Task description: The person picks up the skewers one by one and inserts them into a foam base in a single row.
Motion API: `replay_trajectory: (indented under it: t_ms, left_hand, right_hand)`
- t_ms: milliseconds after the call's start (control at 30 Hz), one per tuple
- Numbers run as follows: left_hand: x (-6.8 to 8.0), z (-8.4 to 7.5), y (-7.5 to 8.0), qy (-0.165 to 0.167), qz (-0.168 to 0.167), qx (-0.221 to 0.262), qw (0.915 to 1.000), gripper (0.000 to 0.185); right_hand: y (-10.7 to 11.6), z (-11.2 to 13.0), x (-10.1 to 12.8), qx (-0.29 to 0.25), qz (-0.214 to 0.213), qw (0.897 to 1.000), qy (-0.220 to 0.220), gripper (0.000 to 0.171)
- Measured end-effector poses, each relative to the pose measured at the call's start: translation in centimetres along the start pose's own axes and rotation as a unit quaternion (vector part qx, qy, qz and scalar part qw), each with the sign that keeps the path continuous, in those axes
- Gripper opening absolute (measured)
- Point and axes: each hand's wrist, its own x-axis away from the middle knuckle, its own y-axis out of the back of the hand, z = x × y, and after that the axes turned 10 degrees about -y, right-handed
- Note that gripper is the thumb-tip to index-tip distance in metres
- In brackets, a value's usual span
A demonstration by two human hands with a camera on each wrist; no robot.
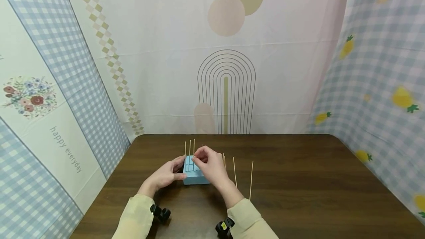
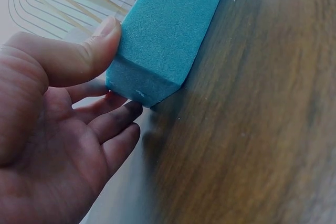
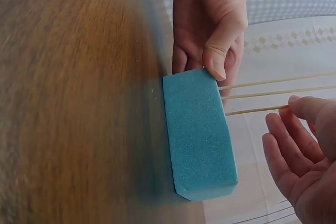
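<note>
A blue foam block (image 1: 196, 178) (image 2: 168, 30) (image 3: 199, 135) lies on the dark wooden table (image 1: 299, 180). Three thin wooden skewers (image 1: 190, 149) (image 3: 273, 81) stand upright in it. My left hand (image 1: 164, 175) (image 2: 58, 119) (image 3: 210, 24) grips the block's left end, thumb on one face and fingers behind. Beside the rightmost standing skewer (image 3: 257, 109) is my right hand (image 1: 209, 167) (image 3: 299, 156), palm open and fingers relaxed. One fingertip touches that skewer's top end.
A few loose skewers (image 1: 251, 180) lie on the table just right of my right hand. Printed cloth screens (image 1: 225, 84) close in the table at the back and on both sides. Bare tabletop stretches to the right and front.
</note>
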Motion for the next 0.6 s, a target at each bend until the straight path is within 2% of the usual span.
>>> replay_trajectory:
  t_ms: [367, 600]
  left_hand:
    - [0.04, 0.04, -0.07, -0.004, 0.001, 0.008, 1.0, 0.086]
    - [0.12, -0.04, -0.05, -0.002, -0.001, 0.007, 1.0, 0.086]
  right_hand:
    - [0.08, 0.31, 0.3, 0.025, 0.0, 1.0, 0.014, 0.006]
    - [0.01, 0.29, 0.37, 0.029, 0.002, 1.0, 0.005, 0.006]
